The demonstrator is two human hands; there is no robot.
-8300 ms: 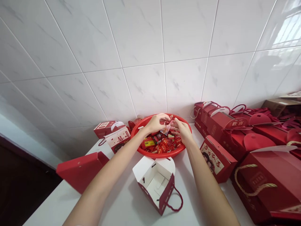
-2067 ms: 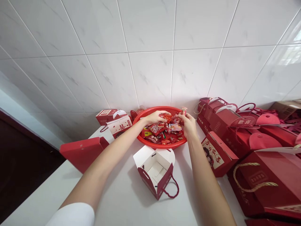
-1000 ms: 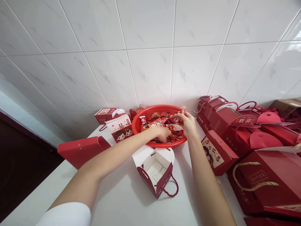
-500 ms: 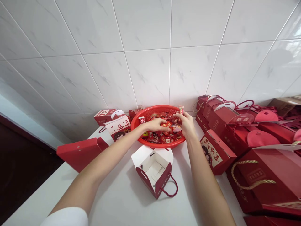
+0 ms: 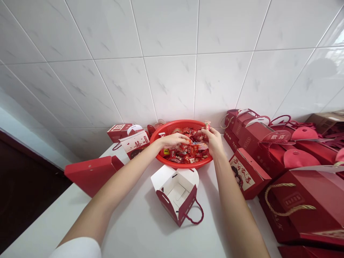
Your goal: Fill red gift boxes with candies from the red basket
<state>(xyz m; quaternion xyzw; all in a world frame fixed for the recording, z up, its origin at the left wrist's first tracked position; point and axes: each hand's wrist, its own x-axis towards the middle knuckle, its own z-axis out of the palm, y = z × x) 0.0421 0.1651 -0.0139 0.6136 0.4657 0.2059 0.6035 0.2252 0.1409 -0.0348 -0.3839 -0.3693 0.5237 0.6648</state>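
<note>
A candy tube (image 5: 206, 125) pokes from the right grip (image 5: 212, 141).

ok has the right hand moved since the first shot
Yes: the right hand, holding a small packet, has shifted right, from over the middle of the red basket to its right rim.

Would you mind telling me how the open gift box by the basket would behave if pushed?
The open gift box looks like thin card, probably light and easily dented. Apparently empty, it would likely slide or tip; its cord handle should flop.
</note>
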